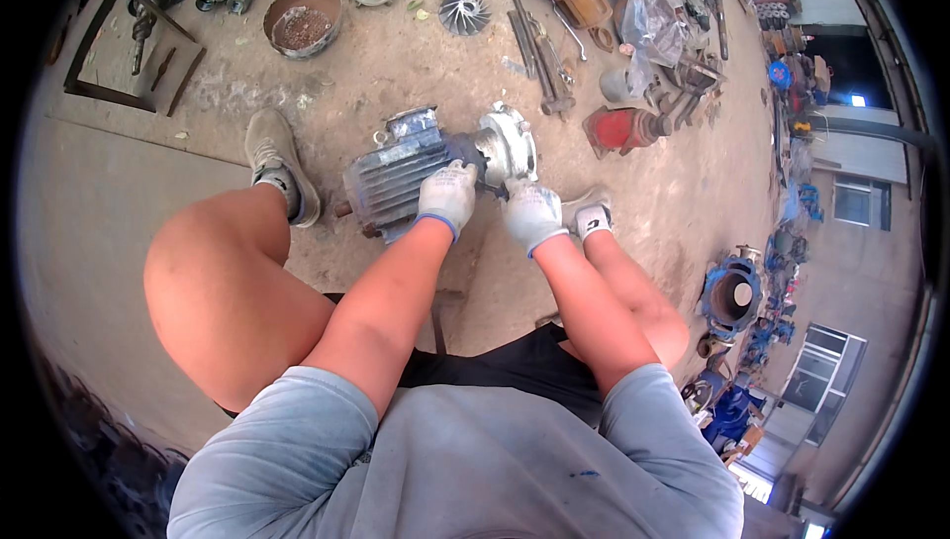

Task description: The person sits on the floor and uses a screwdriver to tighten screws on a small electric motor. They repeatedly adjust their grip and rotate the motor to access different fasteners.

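Observation:
A blue-grey electric motor [396, 181] with cooling fins lies on the floor between my feet, its terminal box on the far side. Joined to its right end is a whitish round pump casing [508, 143]. My left hand [448, 195], in a white work glove with a blue cuff, has its fingers curled over the motor's right end. Close to the casing's near edge, my right hand [532, 210], gloved alike, is closed with its fingertips hidden. A short dark piece [489, 189] shows between the two hands; whether it is a tool or a motor part is unclear.
A bowl of small rusty pieces [302, 21], a finned impeller [464, 11] and long metal bars [539, 54] lie beyond the motor. A red casting [625, 130] sits to the right. At far left stands a metal frame [129, 49]. Machine parts line the right side.

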Available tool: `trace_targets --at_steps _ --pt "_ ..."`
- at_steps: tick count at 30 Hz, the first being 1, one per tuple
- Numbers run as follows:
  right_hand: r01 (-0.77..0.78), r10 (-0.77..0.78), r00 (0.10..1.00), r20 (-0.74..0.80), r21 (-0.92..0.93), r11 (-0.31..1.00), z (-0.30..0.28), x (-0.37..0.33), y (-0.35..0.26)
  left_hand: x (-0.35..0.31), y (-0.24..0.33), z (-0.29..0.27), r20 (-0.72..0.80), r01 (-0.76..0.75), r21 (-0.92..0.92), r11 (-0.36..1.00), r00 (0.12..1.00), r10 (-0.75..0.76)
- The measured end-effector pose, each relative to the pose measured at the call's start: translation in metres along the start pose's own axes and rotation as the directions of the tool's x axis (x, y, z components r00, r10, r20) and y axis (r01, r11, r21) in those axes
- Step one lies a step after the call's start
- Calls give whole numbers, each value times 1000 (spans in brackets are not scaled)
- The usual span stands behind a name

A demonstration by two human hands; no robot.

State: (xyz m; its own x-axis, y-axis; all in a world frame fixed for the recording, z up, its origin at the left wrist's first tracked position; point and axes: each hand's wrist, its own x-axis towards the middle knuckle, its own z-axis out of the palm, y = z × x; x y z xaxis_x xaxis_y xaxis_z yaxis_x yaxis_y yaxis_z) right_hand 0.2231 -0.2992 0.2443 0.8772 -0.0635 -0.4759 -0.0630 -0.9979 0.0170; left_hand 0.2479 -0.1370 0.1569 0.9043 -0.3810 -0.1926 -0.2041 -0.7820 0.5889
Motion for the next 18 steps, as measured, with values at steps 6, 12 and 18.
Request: trace_targets --at_steps 6,12,18 --pt "3 12 991 135 -109 994 -39 46 -17 4 -8 0 43 -20 7 1000 999 20" --pt "10 -14 999 49 70 997 -74 55 -49 3 -3 -15 110 37 4 999 993 -37" --pt "192 -178 952 -250 33 981 -32 65 -22 2 -1 -13 69 1 -15 1000 998 0"
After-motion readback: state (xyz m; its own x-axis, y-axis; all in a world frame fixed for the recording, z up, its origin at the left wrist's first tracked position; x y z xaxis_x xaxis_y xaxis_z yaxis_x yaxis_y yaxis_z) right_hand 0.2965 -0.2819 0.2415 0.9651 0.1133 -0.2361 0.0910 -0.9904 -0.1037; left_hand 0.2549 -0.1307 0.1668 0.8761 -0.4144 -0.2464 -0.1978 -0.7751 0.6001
